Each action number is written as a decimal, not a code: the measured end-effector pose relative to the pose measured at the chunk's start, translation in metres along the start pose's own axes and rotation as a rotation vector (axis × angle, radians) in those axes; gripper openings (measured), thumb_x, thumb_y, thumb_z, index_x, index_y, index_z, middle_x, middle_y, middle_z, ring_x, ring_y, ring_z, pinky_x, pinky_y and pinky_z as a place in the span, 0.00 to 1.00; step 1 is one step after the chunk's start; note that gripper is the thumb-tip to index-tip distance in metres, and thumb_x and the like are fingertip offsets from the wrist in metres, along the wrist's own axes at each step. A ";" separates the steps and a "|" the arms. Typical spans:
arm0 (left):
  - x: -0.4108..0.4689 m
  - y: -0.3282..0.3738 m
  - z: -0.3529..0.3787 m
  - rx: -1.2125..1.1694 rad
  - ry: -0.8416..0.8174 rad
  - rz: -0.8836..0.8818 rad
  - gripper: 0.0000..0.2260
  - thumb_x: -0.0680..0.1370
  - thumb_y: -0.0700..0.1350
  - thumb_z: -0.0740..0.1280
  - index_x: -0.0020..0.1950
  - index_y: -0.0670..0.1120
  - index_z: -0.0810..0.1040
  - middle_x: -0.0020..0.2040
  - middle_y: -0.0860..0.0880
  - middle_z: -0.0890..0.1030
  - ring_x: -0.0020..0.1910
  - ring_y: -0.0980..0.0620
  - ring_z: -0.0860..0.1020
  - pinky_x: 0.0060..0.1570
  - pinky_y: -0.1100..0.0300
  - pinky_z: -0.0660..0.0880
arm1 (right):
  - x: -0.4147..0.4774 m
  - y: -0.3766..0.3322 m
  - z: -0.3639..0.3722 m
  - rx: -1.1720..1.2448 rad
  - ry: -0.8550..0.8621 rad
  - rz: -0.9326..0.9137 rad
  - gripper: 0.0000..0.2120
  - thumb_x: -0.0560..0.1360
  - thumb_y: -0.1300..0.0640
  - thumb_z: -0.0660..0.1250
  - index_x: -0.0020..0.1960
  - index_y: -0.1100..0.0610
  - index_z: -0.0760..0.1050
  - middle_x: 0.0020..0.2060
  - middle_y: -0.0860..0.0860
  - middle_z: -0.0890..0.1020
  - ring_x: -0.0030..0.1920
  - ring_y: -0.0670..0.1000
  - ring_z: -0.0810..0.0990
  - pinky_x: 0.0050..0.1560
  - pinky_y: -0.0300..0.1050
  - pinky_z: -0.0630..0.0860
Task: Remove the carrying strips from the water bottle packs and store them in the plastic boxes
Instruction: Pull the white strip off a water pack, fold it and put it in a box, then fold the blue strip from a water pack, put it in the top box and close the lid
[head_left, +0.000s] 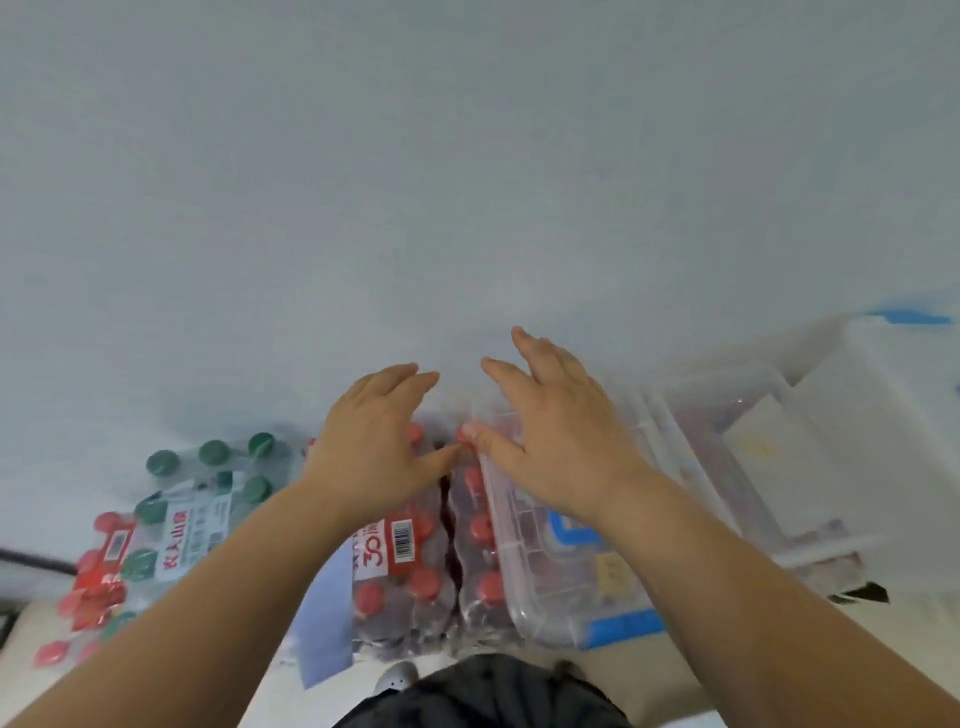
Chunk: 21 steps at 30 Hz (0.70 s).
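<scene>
A shrink-wrapped pack of red-capped water bottles (415, 577) stands on the floor right below me, with a red and white label strip (395, 540) across its top. My left hand (371, 449) hovers over the pack's far end, fingers spread, holding nothing. My right hand (550, 447) reaches over the pack's right edge and the clear plastic box (561, 587) beside it, fingers apart and empty. The thumbs of both hands nearly meet above the pack's middle seam.
A green-capped bottle pack (208, 499) lies on red-capped packs (93, 587) at the left. A second clear box (727, 467) and a white lid (883, 395) sit at the right. Blue tape (623, 623) marks the near box. A white wall fills the upper view.
</scene>
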<state>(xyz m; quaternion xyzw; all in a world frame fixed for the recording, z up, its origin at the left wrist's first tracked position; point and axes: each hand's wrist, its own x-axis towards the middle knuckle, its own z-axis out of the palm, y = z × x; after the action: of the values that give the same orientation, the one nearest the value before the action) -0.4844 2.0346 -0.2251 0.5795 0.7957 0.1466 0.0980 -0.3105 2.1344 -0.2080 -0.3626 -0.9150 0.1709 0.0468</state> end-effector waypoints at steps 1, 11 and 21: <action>-0.007 -0.019 -0.004 -0.003 -0.011 -0.018 0.43 0.66 0.72 0.57 0.75 0.50 0.69 0.75 0.48 0.69 0.74 0.46 0.66 0.73 0.51 0.61 | 0.005 -0.018 0.008 -0.004 -0.018 -0.017 0.34 0.78 0.32 0.58 0.78 0.46 0.60 0.82 0.52 0.52 0.81 0.57 0.51 0.78 0.59 0.58; -0.030 -0.169 0.009 -0.009 -0.149 -0.113 0.31 0.73 0.62 0.69 0.72 0.49 0.71 0.68 0.48 0.76 0.67 0.45 0.72 0.67 0.51 0.69 | 0.062 -0.125 0.103 -0.080 -0.248 -0.016 0.28 0.79 0.43 0.63 0.76 0.51 0.65 0.79 0.52 0.61 0.79 0.56 0.57 0.77 0.55 0.61; -0.004 -0.200 0.030 -0.191 -0.315 -0.066 0.20 0.74 0.57 0.70 0.61 0.47 0.78 0.56 0.47 0.80 0.56 0.47 0.77 0.57 0.52 0.75 | 0.087 -0.130 0.152 -0.181 -0.504 0.035 0.30 0.79 0.46 0.63 0.79 0.47 0.61 0.82 0.48 0.55 0.81 0.55 0.51 0.79 0.59 0.47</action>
<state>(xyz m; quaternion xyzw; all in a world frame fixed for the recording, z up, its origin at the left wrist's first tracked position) -0.6518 1.9779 -0.3228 0.5570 0.7714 0.1259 0.2807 -0.4903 2.0631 -0.3084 -0.3272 -0.9028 0.1741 -0.2182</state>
